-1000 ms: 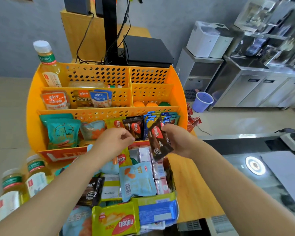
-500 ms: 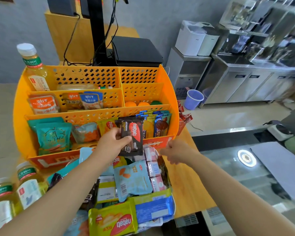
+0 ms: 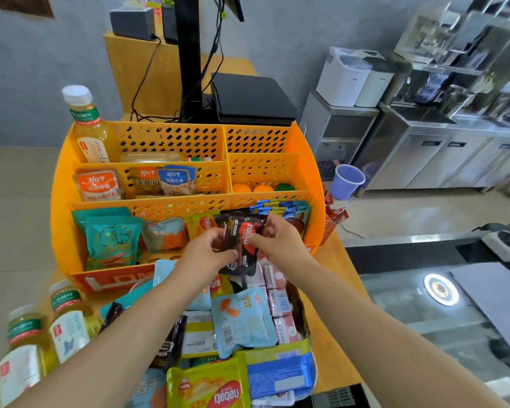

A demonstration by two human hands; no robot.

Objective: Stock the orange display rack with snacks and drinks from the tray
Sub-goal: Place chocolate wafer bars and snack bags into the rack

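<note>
Nearest, packets are lying heaped in the tray (image 3: 312, 375), with two bottles (image 3: 50, 334) standing to its left. Just beyond, the left hand (image 3: 208, 253) and right hand (image 3: 278, 241) are both pinching a dark wafer packet (image 3: 242, 245), holding it upright over the front row of the orange rack (image 3: 61, 207). Farther back, a bottle of tea (image 3: 86, 125) is standing in the rack's rear left corner.
</note>
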